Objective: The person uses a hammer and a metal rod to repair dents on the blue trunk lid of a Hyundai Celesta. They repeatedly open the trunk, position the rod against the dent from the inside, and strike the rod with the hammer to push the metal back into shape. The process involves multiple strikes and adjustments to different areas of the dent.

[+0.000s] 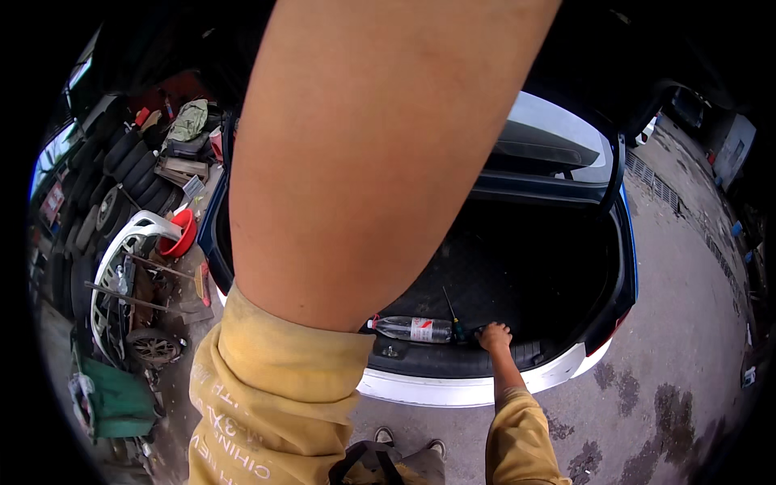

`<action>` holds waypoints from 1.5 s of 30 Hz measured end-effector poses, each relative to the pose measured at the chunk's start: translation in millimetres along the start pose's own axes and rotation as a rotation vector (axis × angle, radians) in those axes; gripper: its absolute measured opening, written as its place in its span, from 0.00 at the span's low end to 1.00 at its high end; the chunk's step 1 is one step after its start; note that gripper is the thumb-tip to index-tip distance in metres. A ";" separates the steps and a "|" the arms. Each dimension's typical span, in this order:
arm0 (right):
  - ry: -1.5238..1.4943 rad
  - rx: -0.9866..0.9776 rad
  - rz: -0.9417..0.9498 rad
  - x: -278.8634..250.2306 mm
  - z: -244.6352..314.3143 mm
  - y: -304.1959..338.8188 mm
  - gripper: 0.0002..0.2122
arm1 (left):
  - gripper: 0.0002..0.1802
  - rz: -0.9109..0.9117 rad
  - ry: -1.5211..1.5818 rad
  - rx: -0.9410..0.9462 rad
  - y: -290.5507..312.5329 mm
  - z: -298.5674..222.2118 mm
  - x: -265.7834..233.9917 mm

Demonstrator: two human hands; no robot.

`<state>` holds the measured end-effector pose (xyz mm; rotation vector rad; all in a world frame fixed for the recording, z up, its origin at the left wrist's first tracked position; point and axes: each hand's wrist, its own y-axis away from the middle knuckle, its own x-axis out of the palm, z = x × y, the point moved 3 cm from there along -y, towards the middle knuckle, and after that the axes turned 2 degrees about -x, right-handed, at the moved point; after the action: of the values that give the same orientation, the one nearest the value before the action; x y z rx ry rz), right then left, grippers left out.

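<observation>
My left arm (347, 162), bare above a bunched tan sleeve, rises very close across the middle of the view. Its hand is out of the picture past the top edge. Down at the rear edge of an open car boot (517, 259), my right hand (495, 335) has its fingers curled round a small dark thing that I cannot make out. Just left of that hand is a screwdriver (458, 330), its thin shaft pointing up and away. A clear plastic bottle (392, 327) with a red cap and a white-and-red label lies on its side, left of the screwdriver.
The white rear bumper (436, 390) runs in front of my shoes (384, 436). To the left stand stacked tyres (133, 162), a red basin (182, 233), a loose white car bumper (109, 271) and a green container (117, 400). The raised arm hides part of the boot.
</observation>
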<state>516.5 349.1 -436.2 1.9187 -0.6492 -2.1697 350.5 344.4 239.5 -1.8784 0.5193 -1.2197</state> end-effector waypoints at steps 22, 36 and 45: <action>-1.813 0.079 -0.372 -22.2 -85.0 308.0 0.11 | 0.09 0.101 0.136 -0.066 147.2 -67.4 113.1; -1.758 0.006 -0.881 -8.7 18.6 636.5 0.16 | 0.04 -0.052 0.177 -0.368 347.7 -73.5 79.6; -1.205 -0.645 -0.878 -173.1 21.3 601.1 0.26 | 0.13 -0.101 0.124 -0.368 369.0 -64.7 73.3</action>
<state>429.8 -111.1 -20.9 0.3901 0.9315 -3.3077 358.4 52.1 -5.8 -2.1649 0.7659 -1.3861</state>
